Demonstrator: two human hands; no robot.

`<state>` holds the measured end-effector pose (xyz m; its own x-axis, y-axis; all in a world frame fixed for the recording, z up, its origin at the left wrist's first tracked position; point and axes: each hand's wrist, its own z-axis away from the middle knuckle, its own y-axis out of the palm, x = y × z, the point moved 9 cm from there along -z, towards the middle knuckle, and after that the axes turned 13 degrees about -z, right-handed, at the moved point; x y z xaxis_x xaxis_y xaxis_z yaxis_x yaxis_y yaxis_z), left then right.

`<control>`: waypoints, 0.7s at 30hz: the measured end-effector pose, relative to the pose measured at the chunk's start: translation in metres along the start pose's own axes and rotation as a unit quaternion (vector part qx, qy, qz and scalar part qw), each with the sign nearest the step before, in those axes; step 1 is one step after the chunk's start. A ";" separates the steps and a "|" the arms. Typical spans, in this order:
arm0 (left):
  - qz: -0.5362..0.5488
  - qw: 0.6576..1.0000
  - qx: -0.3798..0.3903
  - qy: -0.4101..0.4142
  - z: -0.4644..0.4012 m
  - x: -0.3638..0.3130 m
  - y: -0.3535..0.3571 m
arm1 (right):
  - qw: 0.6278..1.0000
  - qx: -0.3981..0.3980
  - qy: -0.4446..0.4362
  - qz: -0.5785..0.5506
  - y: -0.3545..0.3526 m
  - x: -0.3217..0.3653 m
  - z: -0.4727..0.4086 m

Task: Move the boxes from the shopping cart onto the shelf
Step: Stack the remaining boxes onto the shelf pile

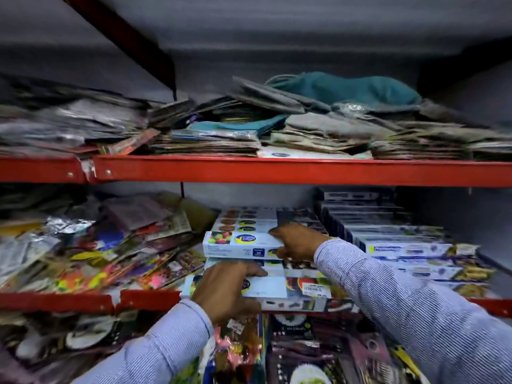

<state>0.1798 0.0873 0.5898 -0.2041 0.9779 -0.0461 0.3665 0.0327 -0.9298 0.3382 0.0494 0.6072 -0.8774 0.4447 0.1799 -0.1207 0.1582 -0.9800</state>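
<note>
Boxes, long pale blue card (238, 243), going onto red metal shelf (277, 170); both grips grasping boxes; next, push further in.

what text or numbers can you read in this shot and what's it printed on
"38": small dark panel on the front of the top box under the right hand.
Blue oval logo on that box: blurred, unreadable.
White price sticker on the lower box: blurred, unreadable.
Labels on the boxes to the right: blurred.

Red-edged shelf (277, 304) under stacked boxes (235, 243) and loose packets (97, 256).
</note>
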 end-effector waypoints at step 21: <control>0.008 1.000 0.001 -0.004 -0.041 0.021 0.000 | 0.998 -0.059 0.027 -0.017 0.006 -0.031 -0.033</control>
<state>0.2128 0.1160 0.6033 -0.2053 0.9766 -0.0636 0.3676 0.0168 -0.9298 0.3804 0.0654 0.5989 -0.8467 0.4845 0.2200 -0.0912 0.2753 -0.9570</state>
